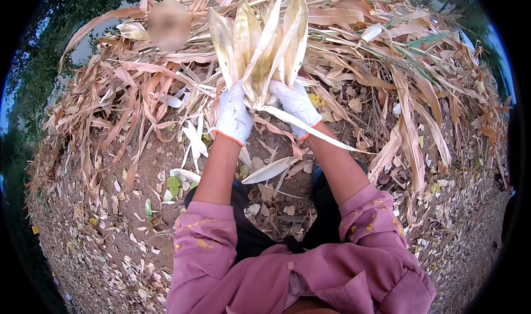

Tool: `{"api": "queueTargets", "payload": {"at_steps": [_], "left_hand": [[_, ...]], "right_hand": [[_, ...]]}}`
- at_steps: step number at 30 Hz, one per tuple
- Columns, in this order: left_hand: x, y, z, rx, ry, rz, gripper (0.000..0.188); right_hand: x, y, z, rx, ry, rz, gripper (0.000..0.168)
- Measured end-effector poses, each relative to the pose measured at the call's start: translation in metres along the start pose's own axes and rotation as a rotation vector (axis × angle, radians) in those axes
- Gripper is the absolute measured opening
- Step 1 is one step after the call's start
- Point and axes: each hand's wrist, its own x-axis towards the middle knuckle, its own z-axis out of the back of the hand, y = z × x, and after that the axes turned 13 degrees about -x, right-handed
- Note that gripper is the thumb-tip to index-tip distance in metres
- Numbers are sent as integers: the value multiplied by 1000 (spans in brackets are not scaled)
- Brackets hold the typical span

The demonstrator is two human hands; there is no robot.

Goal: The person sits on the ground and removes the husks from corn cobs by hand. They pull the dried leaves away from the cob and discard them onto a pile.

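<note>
A bunch of dry corn husks [259, 53], pale yellow with brownish patches, fans upward between my two hands. My left hand [235, 110], in a white knit glove with an orange cuff, grips the lower left of the husks. On the other side my right hand [295, 103], gloved the same way, holds their lower right. From the base a long pale husk strip [313, 129] trails across my right wrist. Most of my fingers are hidden behind the leaves, and I cannot tell whether an ear of corn is inside.
A heap of dry corn stalks and leaves [361, 61] spreads across the far side. Loose husks [271, 171] lie on the soil before my feet. Fallen leaves [112, 256] litter the ground. Trees [31, 102] stand at left. One round patch at upper left is blurred.
</note>
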Motion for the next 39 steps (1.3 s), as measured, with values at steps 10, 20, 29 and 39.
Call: {"api": "queueTargets", "payload": {"at_steps": [10, 20, 29, 39], "left_hand": [[-2, -10, -7, -218, 67, -25, 32], [-7, 13, -16, -231, 14, 94, 26], [-4, 10, -27, -913, -47, 512, 24], [3, -3, -34, -1513, -238, 643, 36]], "right_hand": [[-1, 1, 7, -81, 0, -41, 29], [12, -17, 8, -399, -93, 56, 26], [43, -52, 30, -637, -134, 265, 14], [31, -28, 28, -271, -242, -142, 16]]}}
